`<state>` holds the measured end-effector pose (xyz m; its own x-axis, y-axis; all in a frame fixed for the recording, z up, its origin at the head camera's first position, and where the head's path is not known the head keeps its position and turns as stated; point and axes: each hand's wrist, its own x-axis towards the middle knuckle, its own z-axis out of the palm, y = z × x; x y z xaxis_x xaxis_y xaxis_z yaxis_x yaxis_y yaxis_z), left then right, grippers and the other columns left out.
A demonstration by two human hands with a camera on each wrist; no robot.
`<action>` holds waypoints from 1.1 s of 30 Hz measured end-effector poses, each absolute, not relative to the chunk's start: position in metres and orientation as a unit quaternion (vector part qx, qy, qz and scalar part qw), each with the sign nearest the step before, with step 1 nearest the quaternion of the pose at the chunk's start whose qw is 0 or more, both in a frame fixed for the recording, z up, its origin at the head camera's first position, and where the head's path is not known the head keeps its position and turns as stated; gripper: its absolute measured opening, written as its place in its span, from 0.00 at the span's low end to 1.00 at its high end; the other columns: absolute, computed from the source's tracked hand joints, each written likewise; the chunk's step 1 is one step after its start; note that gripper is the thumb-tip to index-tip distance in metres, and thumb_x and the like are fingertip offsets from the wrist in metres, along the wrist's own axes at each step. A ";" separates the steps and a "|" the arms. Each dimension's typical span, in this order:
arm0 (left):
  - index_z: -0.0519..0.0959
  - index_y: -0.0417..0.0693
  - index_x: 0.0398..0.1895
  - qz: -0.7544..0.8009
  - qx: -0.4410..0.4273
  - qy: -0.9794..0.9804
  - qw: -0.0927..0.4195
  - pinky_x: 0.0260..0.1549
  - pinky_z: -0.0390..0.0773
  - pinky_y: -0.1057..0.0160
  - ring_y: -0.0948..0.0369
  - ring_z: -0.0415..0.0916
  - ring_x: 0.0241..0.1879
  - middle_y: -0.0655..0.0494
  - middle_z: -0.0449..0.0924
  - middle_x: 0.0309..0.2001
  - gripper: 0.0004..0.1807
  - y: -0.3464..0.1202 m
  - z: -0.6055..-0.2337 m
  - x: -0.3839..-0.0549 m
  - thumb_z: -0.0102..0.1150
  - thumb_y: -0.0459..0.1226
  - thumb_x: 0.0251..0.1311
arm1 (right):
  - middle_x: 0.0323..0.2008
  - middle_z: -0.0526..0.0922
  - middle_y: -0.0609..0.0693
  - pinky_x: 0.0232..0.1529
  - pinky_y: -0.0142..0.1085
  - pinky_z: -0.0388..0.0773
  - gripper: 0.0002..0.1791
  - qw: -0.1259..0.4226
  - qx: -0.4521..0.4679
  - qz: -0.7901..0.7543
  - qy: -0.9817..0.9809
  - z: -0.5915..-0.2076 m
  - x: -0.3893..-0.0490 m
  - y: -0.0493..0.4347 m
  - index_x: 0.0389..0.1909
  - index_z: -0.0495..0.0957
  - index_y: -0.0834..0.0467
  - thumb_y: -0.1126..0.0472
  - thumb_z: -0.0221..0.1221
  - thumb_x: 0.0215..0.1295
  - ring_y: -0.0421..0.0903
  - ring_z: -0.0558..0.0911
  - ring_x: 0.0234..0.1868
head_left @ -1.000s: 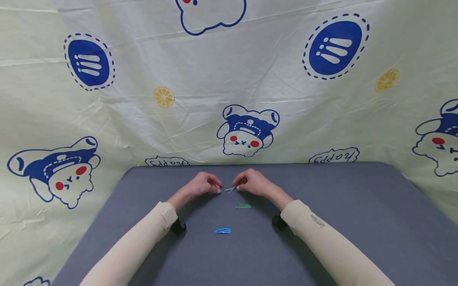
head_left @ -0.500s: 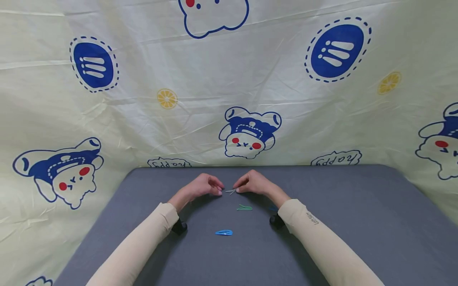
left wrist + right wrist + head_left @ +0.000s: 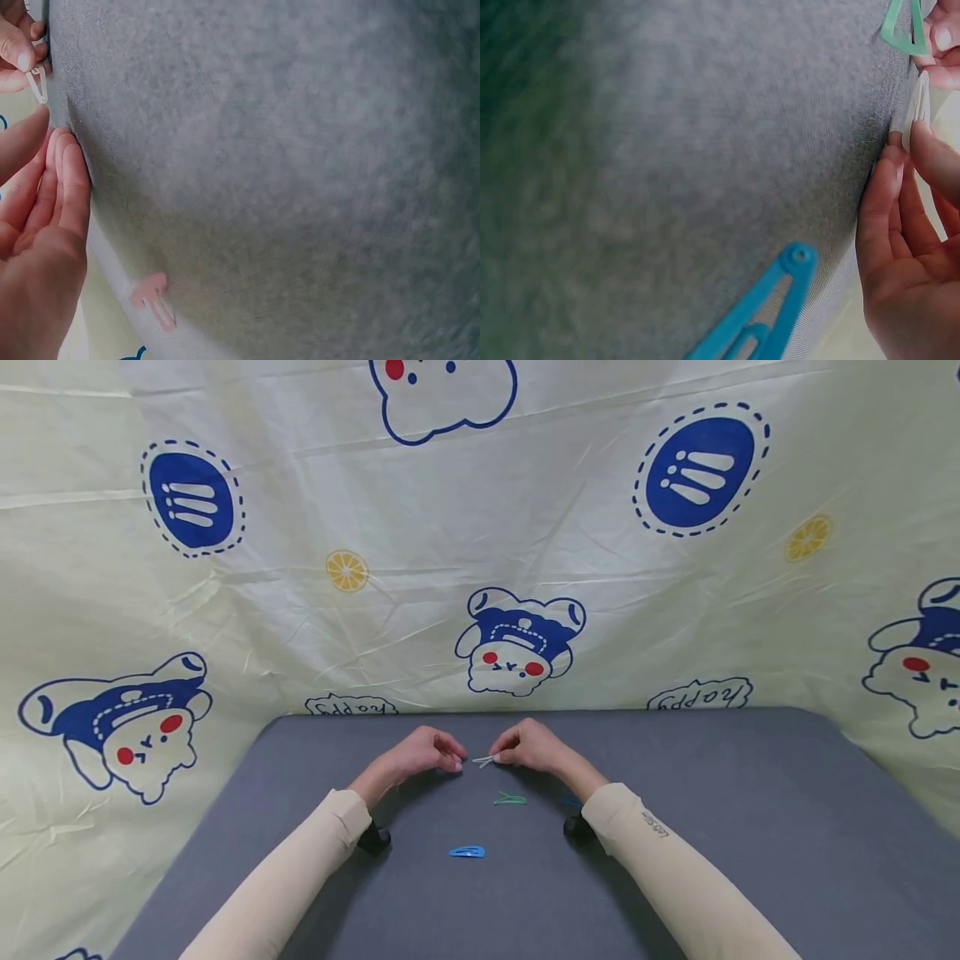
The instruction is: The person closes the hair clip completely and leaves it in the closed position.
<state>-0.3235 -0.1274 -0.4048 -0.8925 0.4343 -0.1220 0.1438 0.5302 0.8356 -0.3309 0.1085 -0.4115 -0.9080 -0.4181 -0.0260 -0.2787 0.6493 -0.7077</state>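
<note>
My right hand pinches a white snap hair clip by one end, between thumb and fingertips. The clip points left, its two parts spread apart in the head view. Opposite it, my left hand holds nothing; its fingers are loosely bent, a short gap from the clip's free end. In the left wrist view, the thumb and fingers of that hand stand slightly apart. On the table in front of the hands lies a green snap hair clip, with its parts spread. Nearer lies a blue snap hair clip.
Another blue hair clip lies by my right wrist, partly hidden by it in the head view. A pink hair clip lies near my left hand. The grey table ends at a printed cloth backdrop.
Both hands stay nearly in place, with the right still pinching the white hair clip, which has tilted slightly. The view shifts a little; the clips on the table have not moved.
</note>
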 end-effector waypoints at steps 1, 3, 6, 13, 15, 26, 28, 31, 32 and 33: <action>0.84 0.37 0.45 0.454 0.167 0.861 0.157 0.42 0.76 0.61 0.61 0.75 0.37 0.52 0.84 0.40 0.11 -0.127 -0.404 -0.323 0.66 0.30 0.58 | 0.30 0.84 0.45 0.32 0.34 0.74 0.04 0.093 -0.192 -0.370 0.904 -0.411 -0.330 0.108 0.35 0.88 0.55 0.63 0.65 0.64 0.44 0.75 0.28; 0.85 0.38 0.44 0.452 0.165 0.863 0.152 0.41 0.76 0.61 0.61 0.75 0.37 0.53 0.84 0.40 0.11 -0.127 -0.404 -0.321 0.66 0.31 0.58 | 0.29 0.83 0.44 0.33 0.35 0.74 0.04 0.090 -0.187 -0.361 0.909 -0.410 -0.327 0.108 0.35 0.88 0.54 0.63 0.65 0.64 0.44 0.75 0.30; 0.85 0.39 0.44 0.449 0.168 0.866 0.146 0.40 0.76 0.61 0.61 0.74 0.36 0.54 0.84 0.39 0.11 -0.127 -0.405 -0.320 0.66 0.32 0.59 | 0.29 0.82 0.44 0.35 0.36 0.73 0.04 0.079 -0.191 -0.342 0.917 -0.405 -0.322 0.107 0.34 0.87 0.55 0.65 0.64 0.65 0.44 0.74 0.31; 0.84 0.37 0.46 0.448 0.185 0.863 0.140 0.40 0.76 0.62 0.61 0.75 0.37 0.53 0.84 0.41 0.13 -0.129 -0.404 -0.317 0.66 0.33 0.59 | 0.29 0.80 0.45 0.34 0.36 0.72 0.04 0.058 -0.197 -0.333 0.920 -0.398 -0.314 0.107 0.35 0.86 0.56 0.66 0.63 0.66 0.44 0.74 0.31; 0.84 0.38 0.46 0.443 0.190 0.866 0.135 0.39 0.76 0.63 0.61 0.75 0.37 0.53 0.85 0.41 0.13 -0.129 -0.404 -0.316 0.66 0.33 0.59 | 0.28 0.79 0.45 0.33 0.36 0.72 0.04 0.049 -0.194 -0.339 0.919 -0.398 -0.312 0.108 0.35 0.86 0.56 0.65 0.63 0.66 0.44 0.74 0.30; 0.84 0.39 0.44 0.424 0.201 0.879 0.083 0.32 0.74 0.63 0.61 0.74 0.34 0.56 0.83 0.36 0.11 -0.125 -0.406 -0.306 0.67 0.32 0.58 | 0.32 0.83 0.49 0.32 0.37 0.74 0.04 0.001 -0.180 -0.365 0.913 -0.394 -0.298 0.114 0.36 0.86 0.52 0.64 0.63 0.66 0.45 0.75 0.31; 0.84 0.39 0.44 0.425 0.204 0.878 0.079 0.33 0.74 0.62 0.60 0.74 0.34 0.56 0.83 0.35 0.11 -0.124 -0.404 -0.304 0.67 0.33 0.58 | 0.32 0.83 0.49 0.33 0.38 0.74 0.05 -0.004 -0.179 -0.376 0.909 -0.392 -0.295 0.115 0.36 0.86 0.52 0.64 0.63 0.66 0.46 0.75 0.31; 0.84 0.40 0.44 0.428 0.204 0.877 0.077 0.35 0.73 0.61 0.60 0.74 0.34 0.57 0.83 0.35 0.11 -0.124 -0.402 -0.301 0.67 0.33 0.59 | 0.34 0.84 0.50 0.34 0.38 0.75 0.05 -0.007 -0.176 -0.387 0.905 -0.390 -0.290 0.116 0.37 0.86 0.52 0.64 0.63 0.66 0.46 0.75 0.32; 0.84 0.40 0.44 0.431 0.204 0.876 0.076 0.36 0.73 0.61 0.60 0.74 0.35 0.57 0.82 0.35 0.11 -0.124 -0.402 -0.300 0.67 0.33 0.59 | 0.35 0.84 0.50 0.34 0.38 0.75 0.05 -0.006 -0.174 -0.391 0.904 -0.389 -0.288 0.116 0.37 0.86 0.52 0.63 0.63 0.66 0.47 0.75 0.33; 0.84 0.40 0.44 0.433 0.203 0.875 0.075 0.36 0.74 0.60 0.59 0.74 0.35 0.57 0.82 0.35 0.11 -0.123 -0.400 -0.299 0.67 0.33 0.60 | 0.35 0.84 0.50 0.34 0.38 0.75 0.05 -0.009 -0.176 -0.392 0.903 -0.388 -0.286 0.117 0.38 0.86 0.52 0.63 0.63 0.66 0.46 0.75 0.33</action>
<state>-0.2989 -0.1235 -0.4005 -0.9064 0.4200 0.0451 0.2906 0.5424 0.7882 -0.2860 0.1166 -0.3881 -0.9382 -0.3100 0.1541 -0.3243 0.6310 -0.7048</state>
